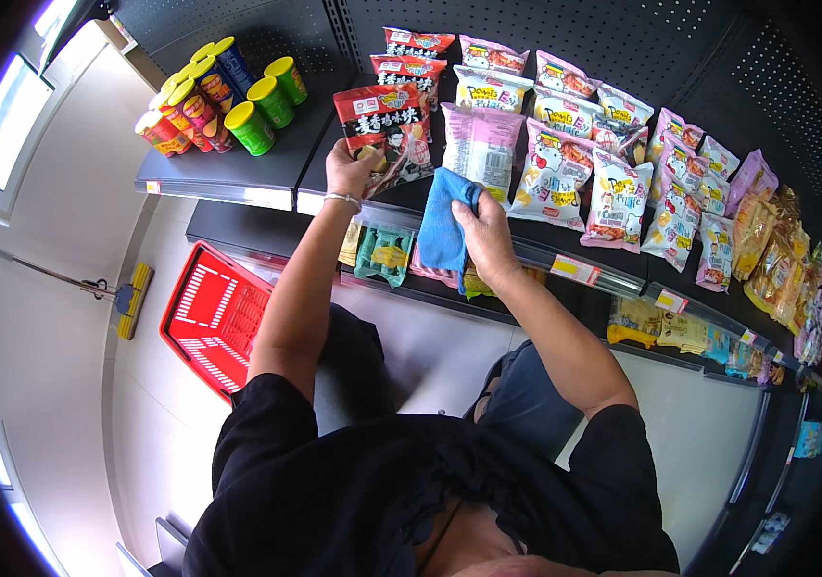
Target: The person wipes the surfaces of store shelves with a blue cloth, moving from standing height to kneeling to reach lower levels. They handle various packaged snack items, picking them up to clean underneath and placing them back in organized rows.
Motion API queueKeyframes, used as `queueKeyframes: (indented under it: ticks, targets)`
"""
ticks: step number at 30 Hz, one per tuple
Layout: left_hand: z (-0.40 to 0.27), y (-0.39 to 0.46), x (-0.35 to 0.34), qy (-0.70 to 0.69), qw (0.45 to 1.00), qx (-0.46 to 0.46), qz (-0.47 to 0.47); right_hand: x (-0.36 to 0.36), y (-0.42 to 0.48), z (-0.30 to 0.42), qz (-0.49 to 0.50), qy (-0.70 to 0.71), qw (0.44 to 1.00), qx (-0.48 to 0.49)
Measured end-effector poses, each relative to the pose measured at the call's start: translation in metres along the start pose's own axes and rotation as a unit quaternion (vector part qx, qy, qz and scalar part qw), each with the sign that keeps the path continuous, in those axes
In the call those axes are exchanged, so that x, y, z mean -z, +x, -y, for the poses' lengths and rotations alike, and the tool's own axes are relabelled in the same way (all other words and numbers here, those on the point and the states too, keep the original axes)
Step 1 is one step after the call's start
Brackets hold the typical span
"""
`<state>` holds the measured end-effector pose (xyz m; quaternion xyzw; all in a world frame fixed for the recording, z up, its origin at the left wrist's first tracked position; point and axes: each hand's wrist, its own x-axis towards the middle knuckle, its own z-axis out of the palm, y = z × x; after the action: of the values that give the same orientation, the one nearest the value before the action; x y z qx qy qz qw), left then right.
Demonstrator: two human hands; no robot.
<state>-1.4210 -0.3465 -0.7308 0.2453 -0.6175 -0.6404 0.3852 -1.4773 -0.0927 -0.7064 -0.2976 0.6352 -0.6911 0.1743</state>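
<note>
My left hand (351, 170) grips the lower left side of a red and black snack bag (387, 130) at the front of its row on the shelf. Behind that bag stand more red snack bags (418, 40). A folded blue cloth (445, 223) hangs from my right hand (484, 231), in front of the shelf's edge. Just beyond the cloth, a pink and white snack bag (481, 148) stands with its printed back towards me. The cloth covers part of its lower left corner.
Yellow-lidded snack canisters (248, 126) stand at the shelf's left end. Several pink and white bags (553, 172) fill the right. Price tags line the shelf edge (584, 272); packets (384, 254) lie on the lower shelf. A red shopping basket (198, 317) and a yellow-headed mop (134, 301) are left.
</note>
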Motion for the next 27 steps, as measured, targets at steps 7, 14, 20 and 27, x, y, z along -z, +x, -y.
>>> queueKeyframes:
  ticks: [7,14,20,27]
  targets:
    - [-0.064,-0.031,0.003,-0.168,0.981,0.095,0.023,0.013,0.012,0.007,-0.037,0.008,0.999,0.024]
    - [-0.096,-0.111,-0.029,-0.044,0.987,0.051,0.145,0.014,0.022,0.061,-0.145,-0.139,0.938,0.282]
    - [-0.092,-0.136,-0.018,0.377,0.859,-0.246,0.243,-0.022,-0.002,0.068,-0.05,-0.279,0.885,0.37]
    - [-0.098,-0.145,-0.029,-0.022,0.949,0.001,0.314,-0.015,-0.008,0.069,-0.012,-0.292,0.875,0.387]
